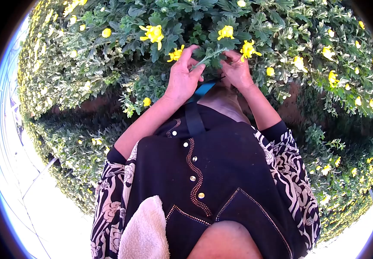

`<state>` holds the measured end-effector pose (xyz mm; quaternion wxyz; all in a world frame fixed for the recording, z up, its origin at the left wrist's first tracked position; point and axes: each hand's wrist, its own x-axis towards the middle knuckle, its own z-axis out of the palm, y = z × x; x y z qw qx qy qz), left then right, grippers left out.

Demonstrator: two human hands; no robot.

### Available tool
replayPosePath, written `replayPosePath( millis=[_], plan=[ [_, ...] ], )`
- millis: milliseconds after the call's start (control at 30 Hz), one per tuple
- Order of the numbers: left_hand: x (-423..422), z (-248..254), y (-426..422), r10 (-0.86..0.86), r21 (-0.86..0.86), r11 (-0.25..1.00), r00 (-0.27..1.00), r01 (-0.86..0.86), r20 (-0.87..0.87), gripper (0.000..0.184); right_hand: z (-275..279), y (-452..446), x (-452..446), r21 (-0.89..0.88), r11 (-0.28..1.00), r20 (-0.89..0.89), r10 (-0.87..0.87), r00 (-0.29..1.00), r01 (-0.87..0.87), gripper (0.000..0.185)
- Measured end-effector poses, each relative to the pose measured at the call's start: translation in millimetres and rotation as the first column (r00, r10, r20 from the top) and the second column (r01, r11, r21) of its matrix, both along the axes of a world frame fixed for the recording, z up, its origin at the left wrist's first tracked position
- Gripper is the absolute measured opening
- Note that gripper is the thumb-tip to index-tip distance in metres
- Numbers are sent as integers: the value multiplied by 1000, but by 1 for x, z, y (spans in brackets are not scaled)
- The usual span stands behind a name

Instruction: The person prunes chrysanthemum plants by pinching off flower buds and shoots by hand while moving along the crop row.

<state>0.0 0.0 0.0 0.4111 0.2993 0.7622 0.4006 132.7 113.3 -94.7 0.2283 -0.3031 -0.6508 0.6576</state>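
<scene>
A pale green chrysanthemum stem [209, 58] slants between my two hands, low among the leaves. My left hand [184, 77] is closed on its lower end, the thumb pressing it against the fingers. On the other side my right hand [238, 71] is pinched beside the stem's upper part; its fingertips are partly hidden, so what they grip cannot be made out. Close around the hands are yellow chrysanthemum blooms: one by my left fingers [176, 54], one above my right hand [247, 50], and another higher up [225, 32].
Dense chrysanthemum foliage [96, 56] with yellow flowers and buds fills the row in front. Further plants [87, 142] stand behind a dark gap on both sides of my body. A teal and black strap [195, 116] hangs at my waist, just below the hands.
</scene>
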Motion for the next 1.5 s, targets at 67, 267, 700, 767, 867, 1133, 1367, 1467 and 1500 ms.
replayPosePath(
  millis=[67, 267, 700, 767, 867, 1133, 1367, 1467, 1500],
  plan=[
    [2, -10, 9, 42, 109, 993, 998, -46, 42, 24, 2, 4, 7, -66, 997, 36, 51, 998, -49, 42],
    [-4, -22, 9, 125, 233, 964, 991, -131, 40, 20, -18, -4, -11, -343, 939, -160, -83, 984, 23, 29],
    [-3, 29, -8, -113, 208, 970, 991, 125, -66, 14, -11, 18, 10, 443, 740, 715, 49, 697, -506, 30],
    [-8, 56, -23, -111, 338, 940, 981, 51, 162, 18, -8, 20, 1, 235, 964, 200, 80, 977, -127, 21],
    [-32, 70, -50, 137, 526, 827, 978, -199, 154, 25, 19, 40, -33, -133, 984, 17, 120, 993, -117, 27],
    [-122, 41, -13, 547, 358, 751, 826, -555, 133, 22, 50, 48, -149, 50, 995, -173, 90, 981, -82, 39],
    [-146, 1, 5, 272, 246, 925, 956, -291, 107, 41, 25, 59, -185, -216, 926, -137, 284, 949, -308, 39],
    [-154, -3, 5, 289, 235, 919, 946, -317, 144, 36, 31, 48, -187, -122, 936, -140, 314, 939, -331, 36],
    [-157, -2, 4, 289, 241, 909, 931, -340, 222, 34, 34, 42, -185, -213, 932, -154, 265, 952, -294, 34]
  ],
)
